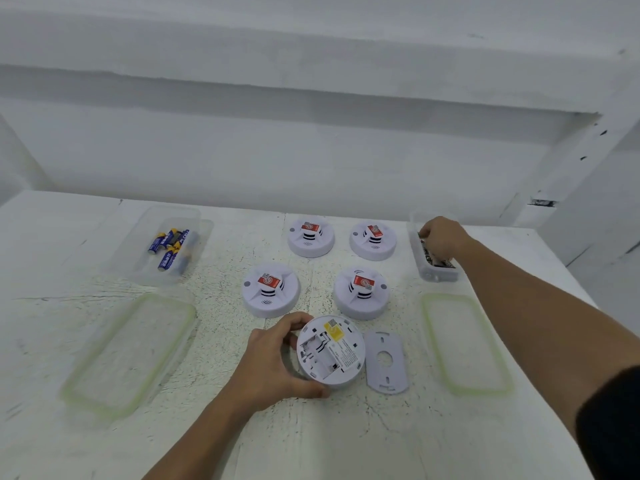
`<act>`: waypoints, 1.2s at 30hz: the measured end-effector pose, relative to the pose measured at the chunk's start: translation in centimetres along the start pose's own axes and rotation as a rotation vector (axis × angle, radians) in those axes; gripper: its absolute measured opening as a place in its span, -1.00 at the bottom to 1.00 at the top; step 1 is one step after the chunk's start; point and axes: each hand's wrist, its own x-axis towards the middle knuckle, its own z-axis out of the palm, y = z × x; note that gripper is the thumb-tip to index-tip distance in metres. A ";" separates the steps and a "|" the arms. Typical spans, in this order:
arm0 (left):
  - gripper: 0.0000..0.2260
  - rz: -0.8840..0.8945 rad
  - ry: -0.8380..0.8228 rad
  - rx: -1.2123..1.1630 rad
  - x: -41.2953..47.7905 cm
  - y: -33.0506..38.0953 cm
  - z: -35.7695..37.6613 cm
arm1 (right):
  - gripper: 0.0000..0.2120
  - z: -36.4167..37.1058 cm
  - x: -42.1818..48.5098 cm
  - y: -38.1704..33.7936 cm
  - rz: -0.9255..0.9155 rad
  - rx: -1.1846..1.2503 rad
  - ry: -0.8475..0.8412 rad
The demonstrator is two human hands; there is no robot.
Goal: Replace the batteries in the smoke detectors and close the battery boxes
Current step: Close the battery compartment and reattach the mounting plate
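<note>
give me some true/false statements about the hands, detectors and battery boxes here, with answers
1. The left hand grips an overturned detector. True.
2. Its battery bay is filled with batteries. False: the bay looks empty.
3. The right hand reaches into the box that holds the blue batteries. False: it reaches into the right box; the blue ones lie in the left box.
4. Four detectors sit face up with red stickers. True.
5. Both lids are on their boxes. False: they lie flat on the table.
</note>
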 end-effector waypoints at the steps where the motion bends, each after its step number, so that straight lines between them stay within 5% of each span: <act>1: -0.20 -0.003 0.001 0.000 0.0 0.1 0.0 | -0.72 0.2 0.3 0.0 0.012 -0.007 -0.014; 13: -0.20 -0.019 0.018 0.000 -0.2 0.4 0.0 | -0.79 1.1 1.2 0.7 0.015 0.110 0.053; 16: -0.20 -0.021 0.020 0.000 -0.3 0.5 -0.1 | -0.87 0.7 0.6 1.0 0.043 0.282 0.120; 24: -0.22 0.013 0.026 -0.009 -0.5 0.6 -0.2 | -0.71 -2.1 -3.7 -0.7 -0.027 0.916 0.339; 36: -0.24 0.048 -0.003 -0.013 -0.2 -0.1 -0.1 | -0.83 7.5 -20.0 -7.7 -0.218 1.011 -0.023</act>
